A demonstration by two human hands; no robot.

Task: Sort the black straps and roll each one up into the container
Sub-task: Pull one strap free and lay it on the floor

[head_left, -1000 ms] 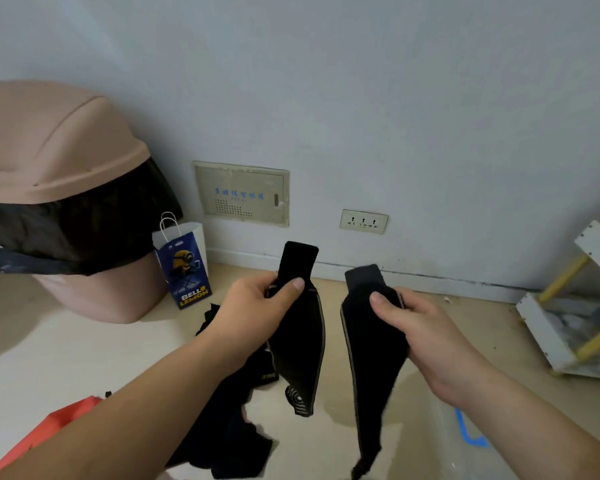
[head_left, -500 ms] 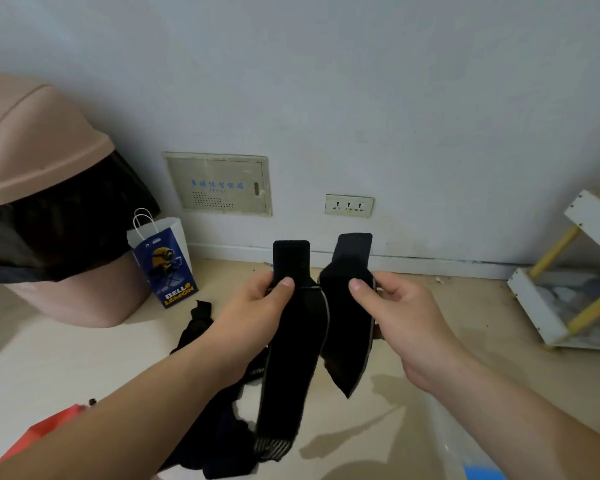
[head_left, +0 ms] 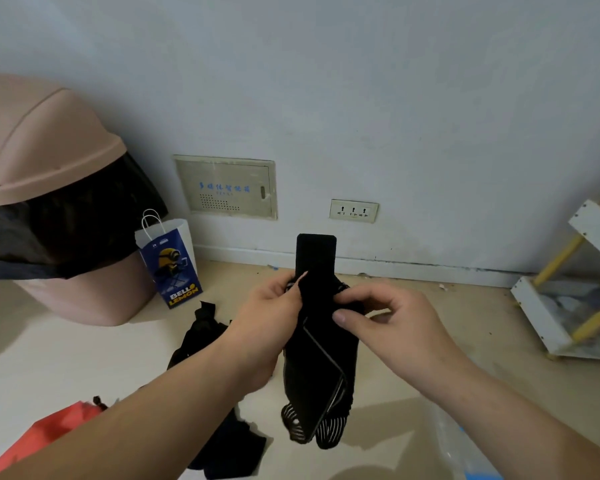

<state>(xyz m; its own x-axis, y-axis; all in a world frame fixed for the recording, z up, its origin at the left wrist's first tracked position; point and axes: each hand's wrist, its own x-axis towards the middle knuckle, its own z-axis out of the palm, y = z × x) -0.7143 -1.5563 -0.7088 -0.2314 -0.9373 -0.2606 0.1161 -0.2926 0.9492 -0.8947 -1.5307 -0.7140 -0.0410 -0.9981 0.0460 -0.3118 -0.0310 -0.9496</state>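
Both hands meet in front of the wall. The left hand (head_left: 271, 323) pinches the black straps (head_left: 321, 362) near their top with curled fingers, and the right hand (head_left: 392, 327) grips them from the other side, thumb pressed on the fabric. The straps hang doubled above the floor, striped ends lowest. A heap of dark straps (head_left: 201, 336) lies on the floor under the left forearm, near a blue paper bag (head_left: 168, 268).

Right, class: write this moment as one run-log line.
straps: two overlapped, hanging | left hand: pinches straps | right hand: pinches straps | floor pile: untouched | rolled: not yet
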